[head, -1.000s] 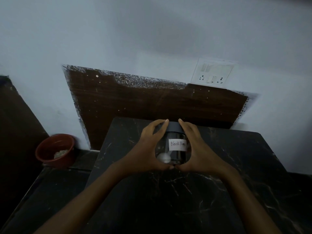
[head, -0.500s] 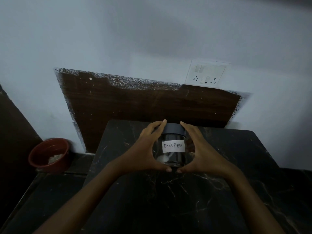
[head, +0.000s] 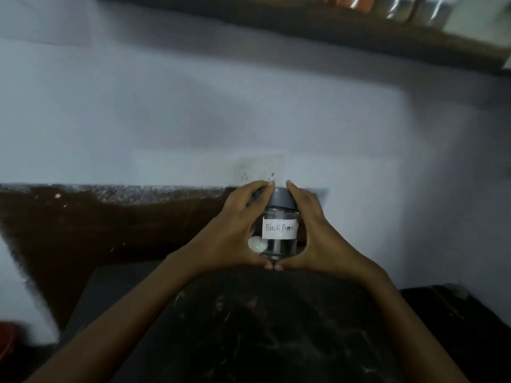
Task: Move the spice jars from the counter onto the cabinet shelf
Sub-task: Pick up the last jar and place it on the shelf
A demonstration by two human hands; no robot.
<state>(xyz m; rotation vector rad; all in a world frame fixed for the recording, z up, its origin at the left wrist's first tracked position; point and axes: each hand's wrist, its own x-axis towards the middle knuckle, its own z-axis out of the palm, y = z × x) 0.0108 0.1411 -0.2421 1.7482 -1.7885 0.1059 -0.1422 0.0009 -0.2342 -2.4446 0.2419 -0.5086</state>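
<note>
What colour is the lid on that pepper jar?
Grey lid, seen in the head view.

Whole frame motion-smeared; wall socket [head: 260, 168] behind the jar [head: 279, 230] is just a pale ghost with a few dots. Shelf [head: 304, 26] runs out the top and right edges, and the jars on it [head: 401, 6] are cropped to blurred bottoms, contents unreadable. Red pot [head: 5, 341] is a sliver at the left edge; label's [head: 279, 229] last letters wrap out of sight, and both hands hide the jar's sides.
</note>
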